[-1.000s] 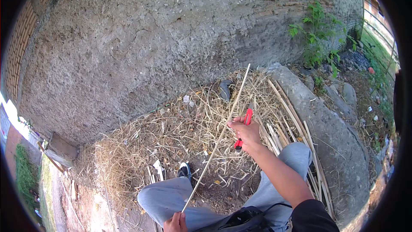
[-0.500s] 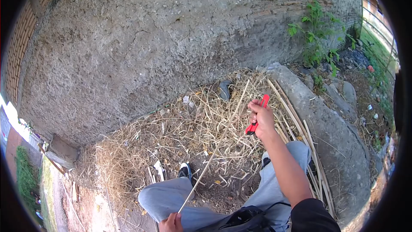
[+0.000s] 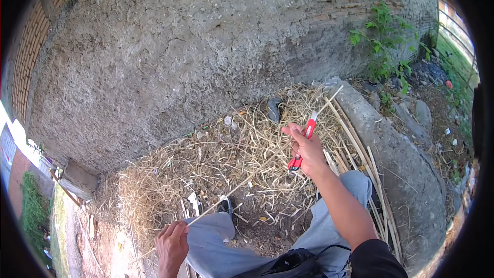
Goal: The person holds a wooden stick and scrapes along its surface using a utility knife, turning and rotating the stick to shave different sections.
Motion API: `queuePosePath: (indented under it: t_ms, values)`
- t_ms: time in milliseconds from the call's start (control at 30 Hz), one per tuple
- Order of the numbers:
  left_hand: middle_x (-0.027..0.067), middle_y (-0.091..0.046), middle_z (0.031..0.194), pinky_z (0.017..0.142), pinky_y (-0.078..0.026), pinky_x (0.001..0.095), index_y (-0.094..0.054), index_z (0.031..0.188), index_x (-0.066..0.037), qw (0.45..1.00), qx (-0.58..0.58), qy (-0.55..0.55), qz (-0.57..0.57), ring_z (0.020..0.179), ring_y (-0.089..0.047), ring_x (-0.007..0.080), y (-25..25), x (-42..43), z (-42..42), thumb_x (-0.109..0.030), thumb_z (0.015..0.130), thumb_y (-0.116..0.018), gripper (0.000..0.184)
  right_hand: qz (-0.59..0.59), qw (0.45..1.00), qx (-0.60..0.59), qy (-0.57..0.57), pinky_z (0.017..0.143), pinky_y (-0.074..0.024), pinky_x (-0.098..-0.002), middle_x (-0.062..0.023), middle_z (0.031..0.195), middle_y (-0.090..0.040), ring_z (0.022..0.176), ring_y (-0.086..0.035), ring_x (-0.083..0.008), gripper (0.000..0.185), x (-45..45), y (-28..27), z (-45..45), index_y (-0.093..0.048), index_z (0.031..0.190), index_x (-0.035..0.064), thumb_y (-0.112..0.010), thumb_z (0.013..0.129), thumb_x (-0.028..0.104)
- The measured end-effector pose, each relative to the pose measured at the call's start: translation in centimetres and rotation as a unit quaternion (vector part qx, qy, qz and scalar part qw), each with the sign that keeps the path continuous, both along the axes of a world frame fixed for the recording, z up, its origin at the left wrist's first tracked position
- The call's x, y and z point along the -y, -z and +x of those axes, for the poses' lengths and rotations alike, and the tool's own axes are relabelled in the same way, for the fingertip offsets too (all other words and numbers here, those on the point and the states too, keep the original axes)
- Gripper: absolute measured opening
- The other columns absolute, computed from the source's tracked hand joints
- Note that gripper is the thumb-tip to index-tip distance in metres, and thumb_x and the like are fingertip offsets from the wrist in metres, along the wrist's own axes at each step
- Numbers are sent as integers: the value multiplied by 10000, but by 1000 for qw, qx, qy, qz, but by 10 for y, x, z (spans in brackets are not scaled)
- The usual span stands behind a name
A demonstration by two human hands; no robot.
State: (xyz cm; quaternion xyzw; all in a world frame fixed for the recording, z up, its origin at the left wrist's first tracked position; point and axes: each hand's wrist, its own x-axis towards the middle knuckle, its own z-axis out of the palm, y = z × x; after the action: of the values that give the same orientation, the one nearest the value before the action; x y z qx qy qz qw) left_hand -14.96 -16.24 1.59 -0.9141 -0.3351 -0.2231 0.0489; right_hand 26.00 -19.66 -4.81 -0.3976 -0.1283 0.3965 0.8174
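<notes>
My right hand (image 3: 310, 153) is closed around a red utility knife (image 3: 310, 129) with its blade out and pointing up, away from me. In my left hand (image 3: 172, 243), low on the left, is a long thin bamboo strip (image 3: 218, 203). The strip slants up to the right, passes at my right hand and the knife, and its far end shows beyond the blade. Whether the blade touches the strip I cannot tell. A short tail of it sticks out behind my left hand.
Shavings (image 3: 262, 144) cover the ground before me. Several longer bamboo strips (image 3: 378, 185) lie by my right leg, beside a concrete edge (image 3: 396, 154). A dark shoe (image 3: 274, 109) lies near the rough wall (image 3: 195, 56). A green plant (image 3: 383, 41) grows at the right.
My left hand has moved up and left with the strip, which now slants lower and reaches across to the right hand. The right hand with the knife has shifted slightly down and left.
</notes>
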Motion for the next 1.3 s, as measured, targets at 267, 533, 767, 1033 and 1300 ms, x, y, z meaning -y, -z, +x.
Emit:
queuePosePath:
  t_ms: [267,533,767,1033,1300]
  values:
    - [172,-505,1303,1035,-333,517,-631,1028,-20,995,-35,-3,89,1235,-424,381,-19,-77,92,-159,883,-650,201,139,974,-106,144,475,-335,-224,-22,772,-593,492,-370,-44,158,-3,-8,50,-614,1042,45,-590,984,191]
    - [176,-459,1399,1096,-249,538,-522,1286,-50,992,66,54,97,1322,-365,385,-11,-97,184,-398,857,-685,576,187,953,-123,204,455,-323,-209,-13,761,-569,498,-369,-38,132,-14,-8,103,-607,1001,59,-582,985,188]
    - [163,-555,1275,1020,-350,484,-563,1219,-52,982,146,118,15,1152,-522,342,39,-133,208,-183,833,-724,438,178,955,-144,187,457,-319,-203,-3,760,-560,492,-359,-42,109,-35,-2,93,-589,969,77,-560,993,179]
    - [153,-558,1207,724,-533,384,-671,896,-2,966,235,96,-47,805,-651,235,35,-132,201,75,812,-647,116,185,957,-163,149,450,-329,-184,5,756,-554,480,-368,-27,124,-41,-3,70,-590,943,73,-581,985,189]
    - [146,-550,1196,653,-535,363,-642,866,45,967,241,79,-9,763,-645,244,39,-138,187,75,847,-614,45,126,981,-104,109,465,-324,-205,-9,828,-593,485,-363,-34,172,-38,-5,56,-635,989,58,-627,964,229]
